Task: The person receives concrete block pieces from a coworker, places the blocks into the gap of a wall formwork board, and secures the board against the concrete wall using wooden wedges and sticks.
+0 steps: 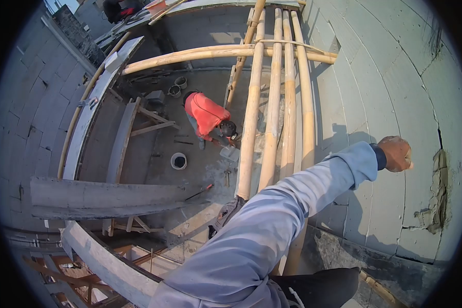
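My left hand point(395, 153), at the end of a light blue-grey sleeve point(272, 215), reaches across to the right. Its fingers are curled closed in front of the pale block wall point(374, 97). Whatever they may hold is hidden; a small pale tip shows at the lower edge of the fist. I cannot tell whether the hand touches the wall. Right of it, rough grey mortar point(439, 192) clings around a joint between blocks. My right hand is out of view. A dark trouser leg point(318, 288) shows below the sleeve.
Several bamboo poles point(273, 108) run beside the wall, crossed by a horizontal pole point(190, 55). Far below, a person in a red top point(206, 115) bends over near a bucket point(178, 161). Planks point(100, 115) and a curved grey board point(108, 197) lie to the left.
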